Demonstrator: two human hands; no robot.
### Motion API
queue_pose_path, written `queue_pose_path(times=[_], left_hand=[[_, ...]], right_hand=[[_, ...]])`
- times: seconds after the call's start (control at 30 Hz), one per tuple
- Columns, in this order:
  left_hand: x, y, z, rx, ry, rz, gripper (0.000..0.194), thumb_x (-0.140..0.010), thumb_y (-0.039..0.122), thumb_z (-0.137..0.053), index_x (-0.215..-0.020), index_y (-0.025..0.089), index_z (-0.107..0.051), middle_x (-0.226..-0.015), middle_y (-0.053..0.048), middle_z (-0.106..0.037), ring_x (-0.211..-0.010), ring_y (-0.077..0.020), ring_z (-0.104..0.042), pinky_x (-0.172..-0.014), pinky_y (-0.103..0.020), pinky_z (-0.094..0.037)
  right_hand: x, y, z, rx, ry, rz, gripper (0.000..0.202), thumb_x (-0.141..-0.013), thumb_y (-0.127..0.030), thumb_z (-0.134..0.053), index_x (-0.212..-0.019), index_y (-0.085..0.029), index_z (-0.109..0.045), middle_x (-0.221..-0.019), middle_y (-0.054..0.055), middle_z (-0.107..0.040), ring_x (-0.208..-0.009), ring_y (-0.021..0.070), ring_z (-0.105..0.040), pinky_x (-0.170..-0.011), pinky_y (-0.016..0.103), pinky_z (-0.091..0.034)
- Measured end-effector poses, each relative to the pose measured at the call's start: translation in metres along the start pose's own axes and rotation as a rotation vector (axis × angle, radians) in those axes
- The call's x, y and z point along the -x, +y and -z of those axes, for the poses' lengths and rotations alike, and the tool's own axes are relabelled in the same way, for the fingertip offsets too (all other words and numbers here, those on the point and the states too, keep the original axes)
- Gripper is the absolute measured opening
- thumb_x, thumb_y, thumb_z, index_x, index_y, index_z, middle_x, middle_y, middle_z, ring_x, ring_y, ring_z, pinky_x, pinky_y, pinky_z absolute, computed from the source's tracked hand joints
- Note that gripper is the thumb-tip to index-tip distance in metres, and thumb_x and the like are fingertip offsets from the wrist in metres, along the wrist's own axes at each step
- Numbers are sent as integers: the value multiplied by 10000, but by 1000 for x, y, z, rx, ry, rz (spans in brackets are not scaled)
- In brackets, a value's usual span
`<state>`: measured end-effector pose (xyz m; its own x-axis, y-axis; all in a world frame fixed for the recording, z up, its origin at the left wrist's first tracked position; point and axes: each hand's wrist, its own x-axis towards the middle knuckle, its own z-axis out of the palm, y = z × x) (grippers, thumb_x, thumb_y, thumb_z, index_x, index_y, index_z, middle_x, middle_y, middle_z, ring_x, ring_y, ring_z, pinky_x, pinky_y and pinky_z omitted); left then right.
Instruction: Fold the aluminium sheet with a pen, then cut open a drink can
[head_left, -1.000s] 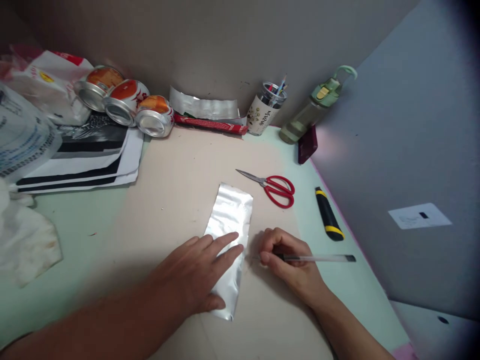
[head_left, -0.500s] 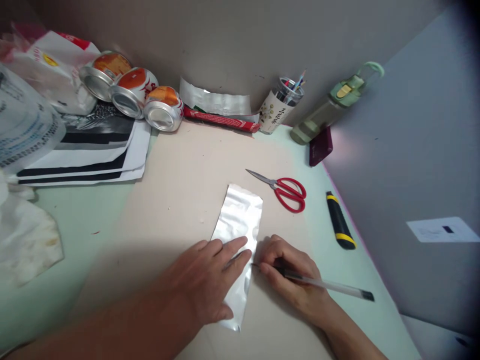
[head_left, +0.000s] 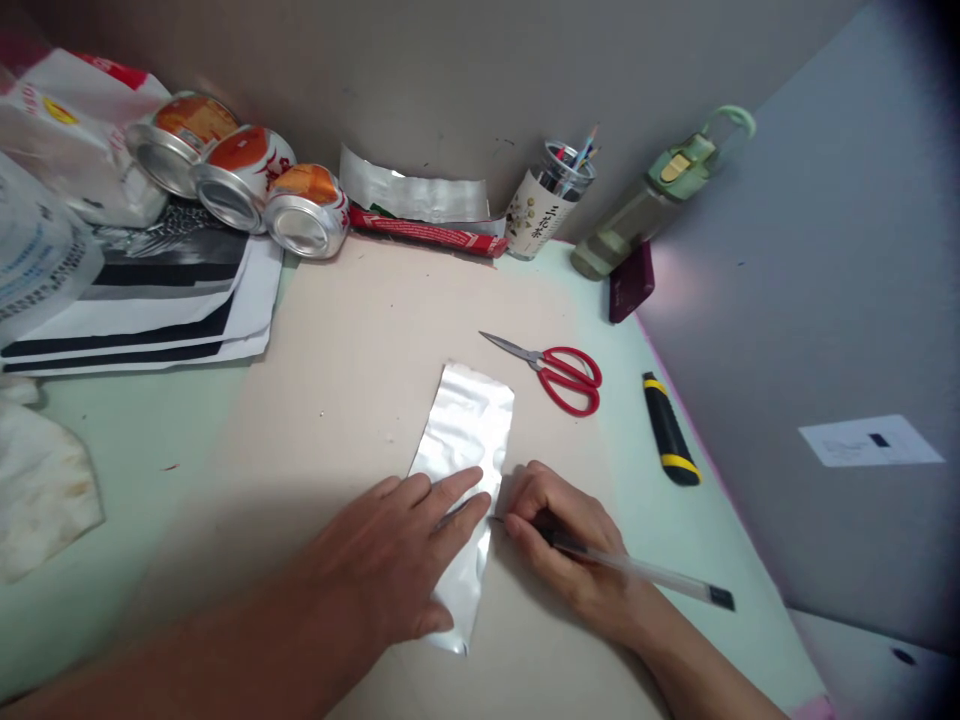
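A strip of silvery sheet metal (head_left: 469, 410) lies flat on a beige sheet (head_left: 375, 310) covering part of the table. My left hand (head_left: 409, 540) rests on the strip with fingers stretched out, pressing its lower half. Close to the strip's right edge, my right hand (head_left: 566, 545) grips a pen (head_left: 652, 570) with a clear barrel and black end. The pen's tip meets the strip's edge. Beyond my right hand lie red-handled scissors (head_left: 570, 380), blades pointing left. A black and yellow utility knife (head_left: 671, 430) is farther right.
Several things line the back: cut cans (head_left: 307, 215), a curved metal sheet with a red strip (head_left: 427, 232), a pencil jar (head_left: 540, 210), a green bottle (head_left: 637, 215) and a dark red box (head_left: 632, 283). Printed papers (head_left: 247, 290), a plastic bag (head_left: 90, 130) and a stained cloth (head_left: 45, 480) occupy the left.
The whole view has shifted slightly, so everything appears a little farther left. Both hands keep their places on and beside the strip; the pen's rear end has tilted slightly.
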<state>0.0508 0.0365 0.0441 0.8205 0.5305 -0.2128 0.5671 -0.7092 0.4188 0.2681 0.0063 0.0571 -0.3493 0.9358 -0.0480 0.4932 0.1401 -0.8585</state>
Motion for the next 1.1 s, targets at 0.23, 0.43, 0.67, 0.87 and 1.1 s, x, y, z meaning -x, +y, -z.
queue_pose_path(times=[0.23, 0.43, 0.67, 0.87, 1.1], left_hand=[[2, -1, -3, -13, 66, -27, 883, -682, 340, -846, -1436, 179, -416, -1547, -130, -447, -1122, -315, -605, -897, -429, -497], [2, -6, -16, -26, 134, -31, 940, -652, 384, -862, -1444, 201, -390, -1551, -120, -443, -1148, -316, -590, -903, -425, -485], [5, -6, -19, -12, 210, -52, 921, -610, 361, -889, -1404, 211, -447, -1511, -115, -497, -1108, -298, -613, -891, -399, -481], [4, -10, -25, -47, 240, -68, 936, -599, 426, -882, -1409, 215, -461, -1506, -126, -499, -1061, -288, -630, -867, -391, -498], [4, -16, -39, -51, 282, -71, 934, -614, 432, -858, -1426, 256, -432, -1519, -132, -477, -1130, -294, -612, -909, -402, -489]], right_hand=[[1, 4, -1, -79, 35, -69, 214, -976, -227, -548, -780, -216, -465, -774, -15, -521, -654, 126, -431, -566, 264, -336], [0, 1, -4, -4, 42, -32, 197, -953, -195, -552, -775, -211, -471, -784, -13, -525, -663, 123, -449, -585, 255, -354], [-3, 10, 4, -191, 171, -122, 229, -928, -268, -629, -736, -206, -522, -689, -28, -543, -613, 118, -463, -551, 232, -371], [-4, 27, 15, -234, 450, -63, 181, -986, -355, -571, -1021, -230, -697, -670, 2, -679, -615, 154, -609, -576, 251, -489], [-7, 11, 9, 354, 265, 322, 256, -1004, -199, -515, -1222, -220, -649, -1127, 92, -719, -1178, 252, -605, -971, 382, -513]])
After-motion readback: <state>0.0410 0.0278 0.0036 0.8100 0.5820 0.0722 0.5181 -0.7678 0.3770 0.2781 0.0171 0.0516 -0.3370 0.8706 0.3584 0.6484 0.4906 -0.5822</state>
